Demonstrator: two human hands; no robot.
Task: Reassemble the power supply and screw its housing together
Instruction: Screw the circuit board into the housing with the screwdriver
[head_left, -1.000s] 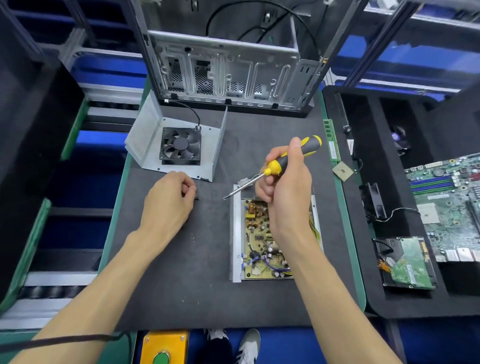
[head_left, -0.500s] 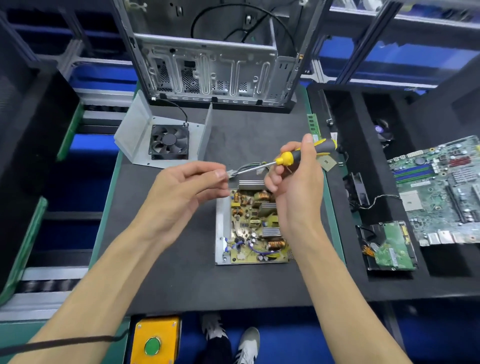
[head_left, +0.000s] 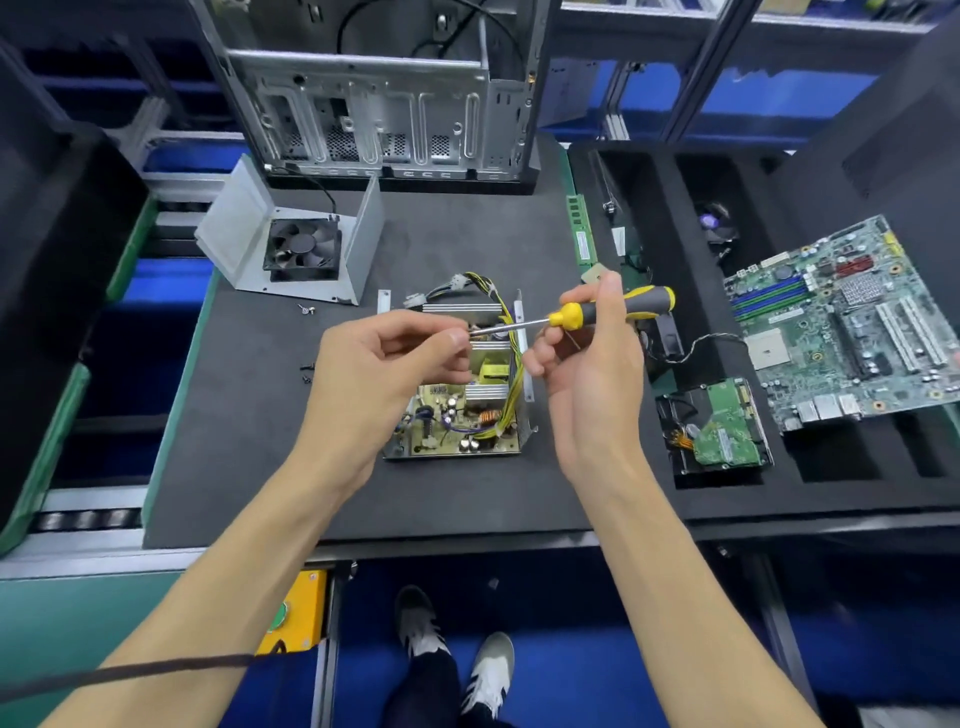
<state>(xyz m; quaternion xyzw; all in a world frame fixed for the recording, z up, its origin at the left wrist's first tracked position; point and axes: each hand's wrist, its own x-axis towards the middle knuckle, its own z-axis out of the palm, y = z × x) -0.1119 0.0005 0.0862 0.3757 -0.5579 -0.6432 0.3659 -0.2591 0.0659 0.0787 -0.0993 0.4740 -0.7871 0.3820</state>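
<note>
dark foam surface (head_left: 249, 467) carries the open power supply (head_left: 462, 410) at centre, its fan cover (head_left: 291, 244) off at 10 o'clock. right hand (head_left: 592, 374) grips the screwdriver (head_left: 587, 314); left hand (head_left: 384, 374) pinches its tip, likely seating a screw. housing remains unscrewed.

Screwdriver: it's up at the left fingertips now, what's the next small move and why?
Probably lower the screwdriver tip to the power supply board: the left hand pinches at its tip, seemingly seating a screw, and the fan cover lies apart.
</note>
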